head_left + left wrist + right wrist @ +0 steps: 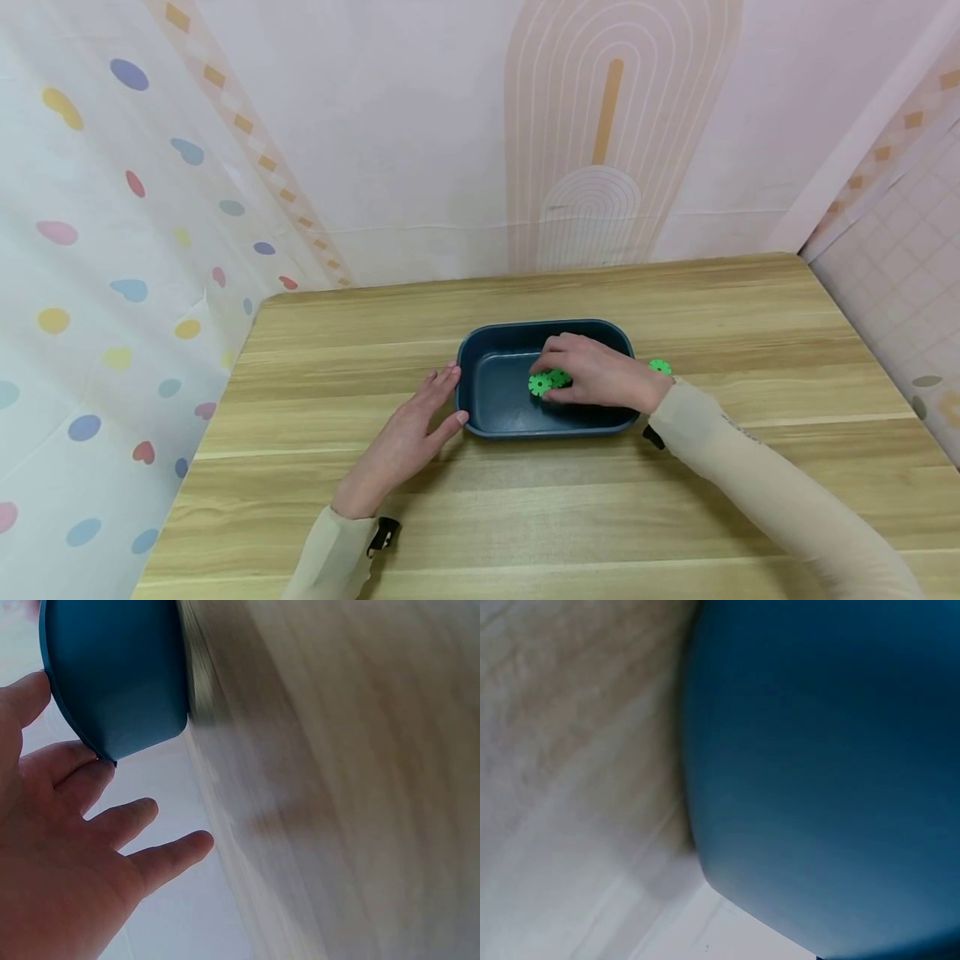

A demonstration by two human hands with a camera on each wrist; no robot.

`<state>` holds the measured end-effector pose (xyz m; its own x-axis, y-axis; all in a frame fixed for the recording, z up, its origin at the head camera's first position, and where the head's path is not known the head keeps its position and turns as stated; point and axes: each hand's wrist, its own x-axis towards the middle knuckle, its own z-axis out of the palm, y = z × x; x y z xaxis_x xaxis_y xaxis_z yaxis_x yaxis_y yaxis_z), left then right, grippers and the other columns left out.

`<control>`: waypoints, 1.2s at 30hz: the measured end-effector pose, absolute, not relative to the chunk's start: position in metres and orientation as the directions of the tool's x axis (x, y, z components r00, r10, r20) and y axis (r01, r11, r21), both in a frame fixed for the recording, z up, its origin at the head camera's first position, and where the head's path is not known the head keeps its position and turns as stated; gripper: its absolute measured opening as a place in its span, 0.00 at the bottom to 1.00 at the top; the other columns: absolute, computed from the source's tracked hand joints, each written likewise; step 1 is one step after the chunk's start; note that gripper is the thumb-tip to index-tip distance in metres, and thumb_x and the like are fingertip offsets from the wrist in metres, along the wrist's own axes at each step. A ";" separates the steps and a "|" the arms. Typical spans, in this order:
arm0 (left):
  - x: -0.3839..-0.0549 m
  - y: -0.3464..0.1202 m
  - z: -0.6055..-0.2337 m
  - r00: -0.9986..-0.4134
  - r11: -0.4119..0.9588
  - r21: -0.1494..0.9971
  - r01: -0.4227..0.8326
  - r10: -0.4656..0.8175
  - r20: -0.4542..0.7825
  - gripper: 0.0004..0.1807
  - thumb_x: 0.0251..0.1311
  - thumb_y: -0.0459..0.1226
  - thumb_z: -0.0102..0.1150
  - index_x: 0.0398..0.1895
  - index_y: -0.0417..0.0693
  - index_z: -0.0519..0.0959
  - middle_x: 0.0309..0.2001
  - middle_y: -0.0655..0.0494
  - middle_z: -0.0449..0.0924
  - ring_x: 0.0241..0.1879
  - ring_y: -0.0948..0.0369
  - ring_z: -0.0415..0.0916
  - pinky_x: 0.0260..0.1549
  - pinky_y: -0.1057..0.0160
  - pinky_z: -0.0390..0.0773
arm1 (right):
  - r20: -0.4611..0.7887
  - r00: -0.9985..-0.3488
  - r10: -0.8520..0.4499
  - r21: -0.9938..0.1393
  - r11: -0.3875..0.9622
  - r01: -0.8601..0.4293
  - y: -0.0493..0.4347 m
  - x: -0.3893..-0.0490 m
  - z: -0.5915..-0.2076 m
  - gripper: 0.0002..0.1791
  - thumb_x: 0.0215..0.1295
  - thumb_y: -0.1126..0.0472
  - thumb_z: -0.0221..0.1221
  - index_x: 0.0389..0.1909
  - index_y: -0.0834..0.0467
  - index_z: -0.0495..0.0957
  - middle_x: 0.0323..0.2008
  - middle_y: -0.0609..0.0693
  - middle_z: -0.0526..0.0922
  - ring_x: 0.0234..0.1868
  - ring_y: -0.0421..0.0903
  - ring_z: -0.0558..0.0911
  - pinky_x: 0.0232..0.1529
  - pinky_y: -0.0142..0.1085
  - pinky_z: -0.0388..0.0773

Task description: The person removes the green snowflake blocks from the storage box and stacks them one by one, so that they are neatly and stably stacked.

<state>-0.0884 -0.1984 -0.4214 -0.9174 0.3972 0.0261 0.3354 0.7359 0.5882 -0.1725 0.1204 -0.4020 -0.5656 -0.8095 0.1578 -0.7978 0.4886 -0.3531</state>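
Note:
On the wooden table [562, 517] stands a dark blue plastic basin [495, 408], oblong with rounded corners. My right hand [596, 371] reaches into it from the right, fingers and thumb curled around several small green notched interlocking discs [540, 384]. One more green disc [660, 366] lies on the table past the basin's right end, partly behind the wrist. At the left end, my left hand [408, 433] touches the rim with thumb and fingertips, the fingers spread and fairly straight. The basin's outer wall [825, 765] fills much of the right wrist view, which hides that hand.
A pale printed curtain [420, 150] hangs behind the table, and a dotted one [97, 333] hangs along the left side. Both forearms wear beige sleeves [750, 467], with a black wrist device [383, 536] at the left cuff.

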 end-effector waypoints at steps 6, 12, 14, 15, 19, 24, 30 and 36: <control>-0.088 -0.198 -0.422 -0.916 0.737 0.581 0.345 0.401 0.035 0.38 0.78 0.53 0.51 0.83 0.48 0.55 0.82 0.54 0.51 0.80 0.44 0.48 0.74 0.40 0.56 | 0.210 -0.571 -0.794 -0.369 0.477 -0.798 0.126 -0.169 -0.396 0.18 0.64 0.53 0.73 0.52 0.54 0.86 0.47 0.47 0.81 0.47 0.42 0.76 0.50 0.38 0.80; -0.088 -0.198 -0.422 -0.915 0.736 0.582 0.346 0.401 0.038 0.38 0.78 0.52 0.52 0.83 0.48 0.55 0.82 0.53 0.51 0.80 0.45 0.48 0.74 0.40 0.57 | 0.221 -0.598 -0.770 -0.377 0.499 -0.781 0.131 -0.165 -0.390 0.17 0.65 0.53 0.72 0.53 0.53 0.86 0.47 0.46 0.81 0.48 0.43 0.77 0.49 0.39 0.80; -0.088 -0.198 -0.422 -0.915 0.735 0.584 0.346 0.401 0.038 0.38 0.78 0.52 0.52 0.83 0.48 0.55 0.82 0.53 0.51 0.80 0.45 0.48 0.74 0.40 0.57 | 0.213 -0.616 -0.758 -0.382 0.516 -0.767 0.133 -0.164 -0.389 0.18 0.65 0.53 0.72 0.53 0.53 0.86 0.47 0.45 0.81 0.48 0.43 0.77 0.50 0.40 0.80; -0.088 -0.198 -0.422 -0.915 0.734 0.584 0.347 0.402 0.039 0.38 0.78 0.53 0.52 0.83 0.48 0.55 0.82 0.52 0.51 0.80 0.45 0.48 0.74 0.40 0.57 | 0.210 -0.624 -0.752 -0.384 0.524 -0.760 0.133 -0.163 -0.388 0.18 0.65 0.53 0.72 0.53 0.54 0.86 0.48 0.46 0.81 0.49 0.44 0.77 0.50 0.40 0.80; -0.088 -0.198 -0.423 -0.915 0.732 0.586 0.348 0.402 0.041 0.38 0.78 0.53 0.52 0.83 0.48 0.55 0.82 0.51 0.52 0.80 0.45 0.48 0.74 0.40 0.57 | 0.214 -0.647 -0.732 -0.389 0.543 -0.744 0.137 -0.161 -0.386 0.19 0.65 0.53 0.73 0.54 0.55 0.86 0.48 0.47 0.81 0.49 0.45 0.77 0.50 0.42 0.80; -0.088 -0.198 -0.423 -0.914 0.731 0.585 0.351 0.403 0.044 0.38 0.78 0.52 0.52 0.83 0.48 0.55 0.82 0.51 0.52 0.80 0.44 0.49 0.74 0.40 0.57 | 0.228 -0.660 -0.716 -0.423 0.537 -0.730 0.143 -0.160 -0.385 0.21 0.64 0.54 0.73 0.55 0.56 0.86 0.49 0.49 0.81 0.48 0.47 0.77 0.49 0.42 0.79; -0.088 -0.198 -0.423 -0.914 0.733 0.580 0.355 0.404 0.048 0.38 0.78 0.52 0.52 0.83 0.47 0.55 0.82 0.51 0.52 0.80 0.44 0.49 0.74 0.40 0.58 | 0.247 -0.676 -0.694 -0.474 0.522 -0.709 0.150 -0.159 -0.383 0.20 0.64 0.58 0.73 0.55 0.57 0.85 0.48 0.49 0.82 0.46 0.50 0.79 0.47 0.42 0.80; -0.088 -0.198 -0.423 -0.914 0.733 0.581 0.353 0.402 0.047 0.37 0.78 0.51 0.53 0.83 0.47 0.56 0.82 0.51 0.53 0.80 0.44 0.49 0.74 0.40 0.58 | 0.264 -0.704 -0.660 -0.485 0.539 -0.688 0.158 -0.156 -0.381 0.20 0.63 0.58 0.74 0.54 0.57 0.86 0.47 0.48 0.82 0.47 0.51 0.81 0.48 0.44 0.82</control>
